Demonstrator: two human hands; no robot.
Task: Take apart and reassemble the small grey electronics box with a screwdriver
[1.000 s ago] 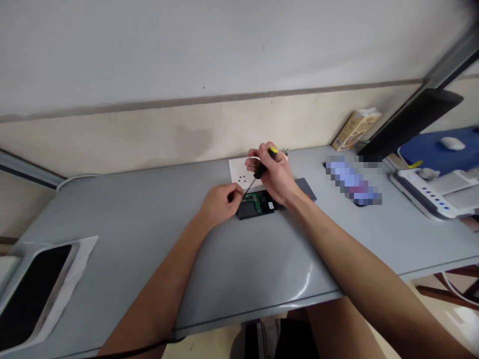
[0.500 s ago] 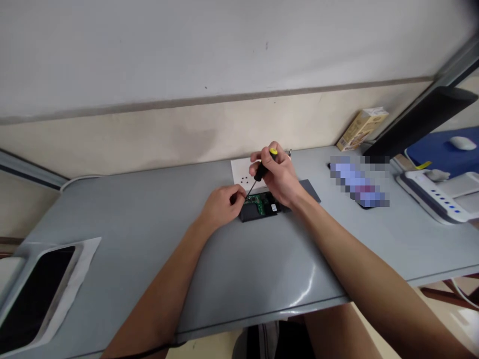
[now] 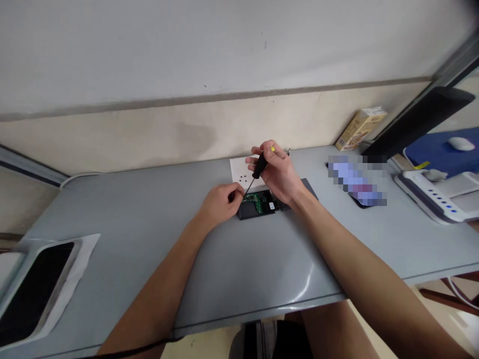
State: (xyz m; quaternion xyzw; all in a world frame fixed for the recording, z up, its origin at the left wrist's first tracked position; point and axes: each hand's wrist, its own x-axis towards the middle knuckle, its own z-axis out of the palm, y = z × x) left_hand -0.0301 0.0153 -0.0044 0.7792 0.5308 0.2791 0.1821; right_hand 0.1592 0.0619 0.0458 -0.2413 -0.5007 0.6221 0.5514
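Observation:
My right hand [image 3: 281, 172] is closed around a black screwdriver [image 3: 259, 166] with a yellow end cap. The tool is tilted, its shaft running down to the left corner of an opened device [image 3: 258, 205]. This black casing has a green circuit board and a small white label inside. My left hand [image 3: 222, 203] is at that same corner, thumb and forefinger pinched together by the screwdriver tip; what lies between them is hidden. A dark grey flat cover [image 3: 310, 189] lies partly under my right hand. Behind the device is a white sheet [image 3: 238, 169] with several tiny dark screws [image 3: 242, 178].
A phone [image 3: 355, 184] with a blurred screen lies to the right, near a white multi-button power strip [image 3: 430, 199]. A carton [image 3: 361, 128] stands against the wall beside a black monitor [image 3: 419, 122]. At the left is a black-screened tablet-like device [image 3: 37, 286] on white paper.
The screwdriver handle has tilted slightly and my right fingers have shifted around it. The tip stays at the same corner beside my left fingers. The whole view has drifted slightly.

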